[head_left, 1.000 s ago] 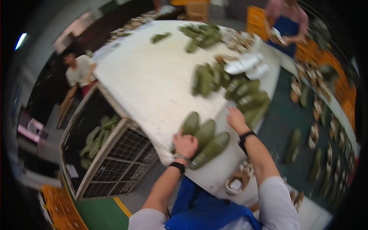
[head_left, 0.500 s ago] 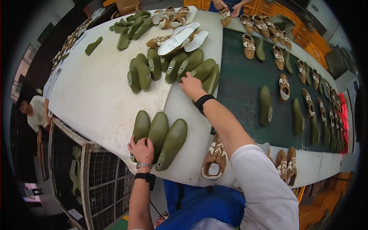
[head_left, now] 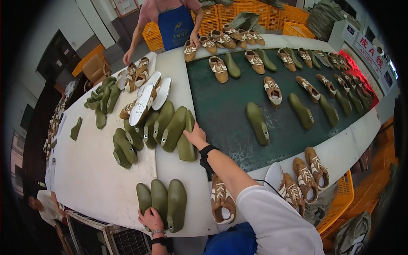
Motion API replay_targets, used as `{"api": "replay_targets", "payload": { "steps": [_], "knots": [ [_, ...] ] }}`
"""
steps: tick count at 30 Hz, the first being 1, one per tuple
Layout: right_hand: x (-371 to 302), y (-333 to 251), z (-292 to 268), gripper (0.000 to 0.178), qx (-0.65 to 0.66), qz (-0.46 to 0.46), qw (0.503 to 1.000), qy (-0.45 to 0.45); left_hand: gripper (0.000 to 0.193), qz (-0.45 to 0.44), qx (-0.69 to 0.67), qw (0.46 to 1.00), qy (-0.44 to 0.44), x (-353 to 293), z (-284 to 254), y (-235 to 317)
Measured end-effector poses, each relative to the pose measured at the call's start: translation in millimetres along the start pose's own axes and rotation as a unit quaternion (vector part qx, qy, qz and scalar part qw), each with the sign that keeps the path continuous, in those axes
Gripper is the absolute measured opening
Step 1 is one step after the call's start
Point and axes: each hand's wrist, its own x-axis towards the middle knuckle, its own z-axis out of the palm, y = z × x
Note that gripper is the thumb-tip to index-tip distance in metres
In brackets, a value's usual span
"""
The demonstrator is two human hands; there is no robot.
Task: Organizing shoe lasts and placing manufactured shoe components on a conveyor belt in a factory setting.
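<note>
Three olive-green shoe lasts (head_left: 177,204) lie side by side near the table's front edge. My left hand (head_left: 151,219) is curled over the near ends of the left and middle ones. Farther up, several more lasts (head_left: 174,129) stand in a tight, leaning row. My right hand (head_left: 196,136) grips the last at the row's right end (head_left: 186,148); its fingers are partly hidden behind that last. White-soled shoes (head_left: 142,104) lie piled just beyond the row. To the right of my left hand, a brown-and-white sneaker (head_left: 222,204) sits beneath my right forearm.
A dark green conveyor belt (head_left: 221,127) to the right carries sneakers and lasts in rows. Loose lasts (head_left: 102,100) are heaped at the far left of the white table (head_left: 93,170). A co-worker in a blue apron (head_left: 176,29) stands across it, one hand on a sneaker. More sneakers (head_left: 305,178) line the near right edge.
My view has swung right and up, showing more of the belt and the co-worker. My right hand has shifted to the last at the row's right end. The left stays at the three lasts.
</note>
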Motion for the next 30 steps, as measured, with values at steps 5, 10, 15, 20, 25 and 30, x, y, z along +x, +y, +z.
{"api": "replay_targets", "payload": {
  "steps": [5, 10, 15, 20, 25, 30],
  "knots": [
    [52, 78, -16, 0.047, 0.327, 0.004, 0.942, 0.073, 0.024, 0.016, -0.020, 0.999, -0.029, 6, -3, 28],
    [28, 42, -15, 0.091, 0.231, 0.066, 0.970, 0.041, 0.025, -0.002, -0.002, 0.999, -0.042, 14, -8, 17],
    [-3, 2, -28, 0.111, 0.049, 0.077, 0.994, -0.063, 0.022, -0.013, -0.007, 1.000, -0.019, 7, 2, -1],
    [-3, 21, -24, 0.081, 0.160, 0.056, 0.985, -0.024, 0.023, -0.012, -0.022, 1.000, -0.005, -6, -5, 1],
    [10, 51, -61, 0.071, -0.095, 0.037, 0.995, 0.020, 0.025, 0.013, -0.024, 0.999, -0.019, 1, -9, 9],
    [22, 70, -7, 0.072, 0.052, -0.031, 0.996, 0.059, 0.024, 0.009, 0.005, 1.000, -0.018, 10, -12, 9]
  ]
}}
